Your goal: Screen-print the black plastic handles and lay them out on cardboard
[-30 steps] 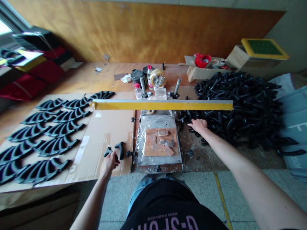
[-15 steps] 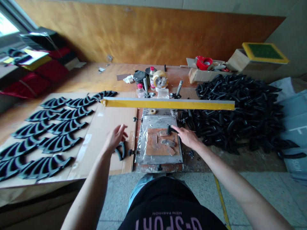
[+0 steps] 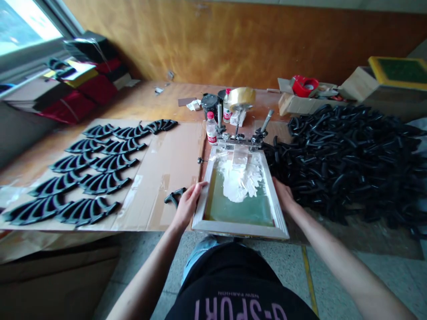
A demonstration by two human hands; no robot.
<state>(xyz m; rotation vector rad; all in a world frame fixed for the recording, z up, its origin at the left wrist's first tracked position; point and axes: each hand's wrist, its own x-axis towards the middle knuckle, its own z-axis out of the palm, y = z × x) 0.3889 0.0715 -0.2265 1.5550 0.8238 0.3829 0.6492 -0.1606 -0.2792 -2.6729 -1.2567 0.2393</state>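
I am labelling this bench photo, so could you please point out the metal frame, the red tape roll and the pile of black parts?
Metal frame [image 3: 240, 229], head view: front edge.
Red tape roll [image 3: 299, 88], head view: left side.
Pile of black parts [image 3: 347, 153], head view: middle.

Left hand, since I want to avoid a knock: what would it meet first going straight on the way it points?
The left hand would meet the left side of the frame, which its fingertips seem to grip; exact depth is unclear.
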